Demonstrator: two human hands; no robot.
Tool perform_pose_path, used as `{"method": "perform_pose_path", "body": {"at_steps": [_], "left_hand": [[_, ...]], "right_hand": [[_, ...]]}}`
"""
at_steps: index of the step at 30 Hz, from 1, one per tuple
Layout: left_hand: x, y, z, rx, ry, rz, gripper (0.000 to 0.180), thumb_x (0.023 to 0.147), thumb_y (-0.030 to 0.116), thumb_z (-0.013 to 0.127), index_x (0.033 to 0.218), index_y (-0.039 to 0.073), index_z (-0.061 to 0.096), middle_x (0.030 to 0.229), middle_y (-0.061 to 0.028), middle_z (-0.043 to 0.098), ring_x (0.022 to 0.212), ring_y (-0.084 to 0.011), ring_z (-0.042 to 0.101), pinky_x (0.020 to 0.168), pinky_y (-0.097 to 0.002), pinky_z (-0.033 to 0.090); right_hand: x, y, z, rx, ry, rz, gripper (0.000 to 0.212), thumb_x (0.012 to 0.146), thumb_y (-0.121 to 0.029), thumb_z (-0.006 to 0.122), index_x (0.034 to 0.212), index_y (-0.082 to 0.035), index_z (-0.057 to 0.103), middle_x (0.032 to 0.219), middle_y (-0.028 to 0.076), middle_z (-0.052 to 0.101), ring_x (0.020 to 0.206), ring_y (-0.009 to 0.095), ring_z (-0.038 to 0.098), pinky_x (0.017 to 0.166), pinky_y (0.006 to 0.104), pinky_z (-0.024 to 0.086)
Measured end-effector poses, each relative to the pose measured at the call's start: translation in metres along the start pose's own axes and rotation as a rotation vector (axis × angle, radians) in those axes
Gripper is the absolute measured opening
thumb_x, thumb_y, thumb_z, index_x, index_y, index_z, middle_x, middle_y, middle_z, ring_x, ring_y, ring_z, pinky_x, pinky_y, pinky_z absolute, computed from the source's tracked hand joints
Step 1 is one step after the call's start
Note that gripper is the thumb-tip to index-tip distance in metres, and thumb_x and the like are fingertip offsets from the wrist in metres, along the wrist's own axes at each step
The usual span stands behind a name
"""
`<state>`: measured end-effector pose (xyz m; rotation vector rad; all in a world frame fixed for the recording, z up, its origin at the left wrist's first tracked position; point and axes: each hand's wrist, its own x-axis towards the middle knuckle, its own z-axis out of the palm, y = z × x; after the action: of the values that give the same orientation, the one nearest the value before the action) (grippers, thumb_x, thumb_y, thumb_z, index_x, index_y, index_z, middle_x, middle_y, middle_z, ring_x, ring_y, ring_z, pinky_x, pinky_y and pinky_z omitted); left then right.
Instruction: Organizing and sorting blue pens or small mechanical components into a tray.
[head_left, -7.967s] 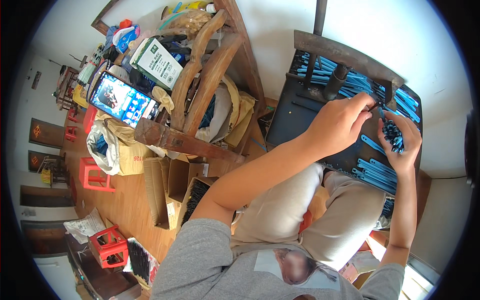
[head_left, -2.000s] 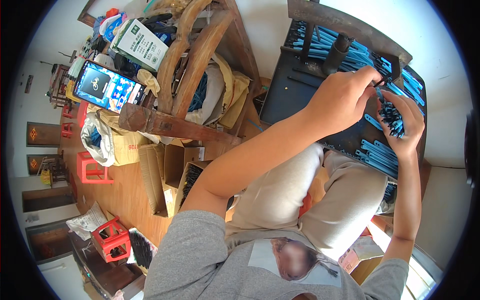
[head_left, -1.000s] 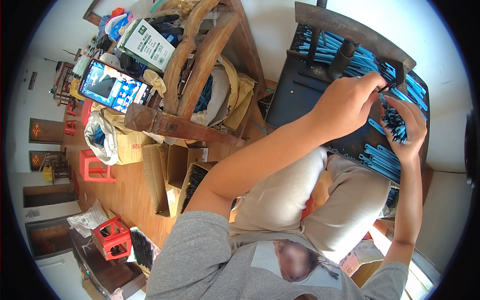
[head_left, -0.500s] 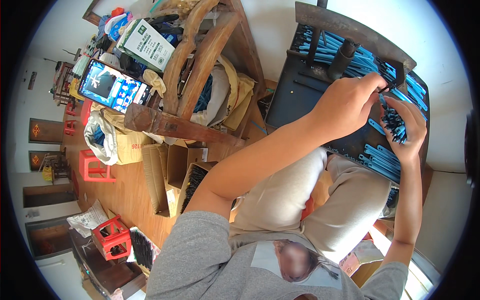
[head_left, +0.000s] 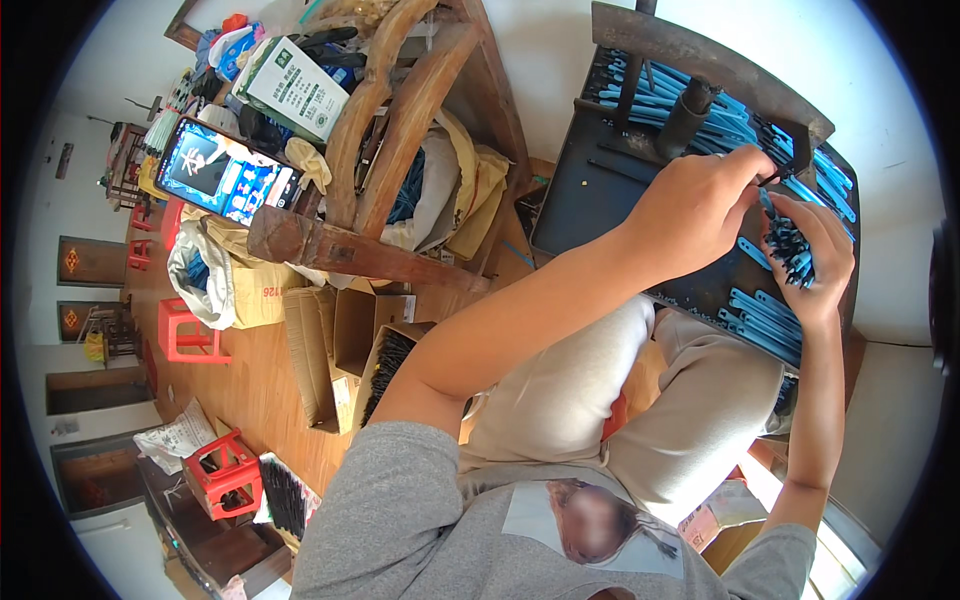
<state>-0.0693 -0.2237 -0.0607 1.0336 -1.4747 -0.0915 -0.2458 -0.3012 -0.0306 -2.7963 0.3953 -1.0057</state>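
My right hand (head_left: pixel 826 262) is wrapped round a bundle of slim blue plastic sticks (head_left: pixel 790 250), their dark-looking ends turned toward me. My left hand (head_left: pixel 695 205) is pinched closed right beside that bundle, over the dark tray table (head_left: pixel 575 215). A small dark piece shows at its fingertips, too hidden to name. Loose blue sticks (head_left: pixel 755 325), some with a hole at the end, lie by my right wrist. More blue sticks (head_left: pixel 730 115) are heaped at the far side of the tray, behind both hands.
A dark metal stand with an upright tube (head_left: pixel 686 118) rises from the tray's far part. On the left, a phone (head_left: pixel 228 172) leans by a wooden chair arm (head_left: pixel 350 250). Open cardboard boxes (head_left: pixel 318 360), sacks (head_left: pixel 250 270) and red stools (head_left: pixel 190 332) stand on the floor.
Both hands stay almost where they were, with the bundle still in the right one. The picture on the phone screen has changed.
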Motion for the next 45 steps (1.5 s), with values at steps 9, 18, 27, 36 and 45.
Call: {"method": "perform_pose_path", "body": {"at_steps": [9, 18, 27, 36, 45], "left_hand": [[-0.0006, -0.0007, -0.0008, 0.021, -0.009, 0.003, 0.017, 0.08, -0.006, 0.06, 0.095, 0.001, 0.056, 0.075, -0.0167, 0.065, 0.065, -0.0317, 0.066, 0.054, -0.0345, 0.049], [-0.0014, -0.0015, -0.0003, 0.027, -0.014, 0.003, 0.018, 0.081, -0.006, 0.06, 0.096, 0.001, 0.057, 0.077, -0.0166, 0.066, 0.067, -0.0313, 0.067, 0.055, -0.0343, 0.05], [-0.0014, -0.002, -0.0002, 0.027, -0.01, 0.008, 0.018, 0.08, -0.007, 0.06, 0.096, 0.001, 0.057, 0.077, -0.0168, 0.066, 0.067, -0.0314, 0.067, 0.055, -0.0343, 0.05], [-0.0013, -0.0017, 0.0004, 0.016, -0.01, 0.008, 0.017, 0.081, -0.006, 0.061, 0.096, 0.001, 0.056, 0.076, -0.0165, 0.065, 0.066, -0.0312, 0.067, 0.054, -0.0343, 0.05], [-0.0011, 0.0001, -0.0009, -0.002, -0.017, -0.022, 0.017, 0.081, -0.004, 0.063, 0.096, 0.001, 0.056, 0.076, -0.0162, 0.066, 0.067, -0.0307, 0.067, 0.055, -0.0336, 0.05]], "right_hand": [[0.0003, 0.0001, 0.0011, -0.014, -0.005, -0.017, 0.042, 0.06, -0.004, 0.073, 0.101, 0.002, 0.066, 0.089, 0.015, 0.066, 0.082, 0.03, 0.064, 0.078, 0.0355, 0.049], [0.0002, -0.0001, 0.0018, 0.001, -0.015, -0.007, 0.042, 0.059, -0.003, 0.073, 0.1, 0.001, 0.066, 0.09, 0.015, 0.066, 0.083, 0.03, 0.064, 0.079, 0.0356, 0.049], [-0.0006, 0.0014, 0.0019, -0.006, -0.019, -0.008, 0.043, 0.058, -0.001, 0.073, 0.1, 0.001, 0.066, 0.091, 0.015, 0.067, 0.083, 0.03, 0.064, 0.079, 0.0357, 0.049], [-0.0018, 0.0009, -0.0006, -0.003, -0.008, 0.009, 0.042, 0.06, 0.0, 0.071, 0.101, 0.001, 0.066, 0.093, 0.015, 0.067, 0.086, 0.03, 0.065, 0.081, 0.0354, 0.049], [-0.005, 0.0029, -0.0014, -0.016, 0.036, 0.015, 0.04, 0.063, 0.0, 0.071, 0.103, 0.001, 0.066, 0.096, 0.015, 0.068, 0.087, 0.029, 0.065, 0.082, 0.0353, 0.049]]}}
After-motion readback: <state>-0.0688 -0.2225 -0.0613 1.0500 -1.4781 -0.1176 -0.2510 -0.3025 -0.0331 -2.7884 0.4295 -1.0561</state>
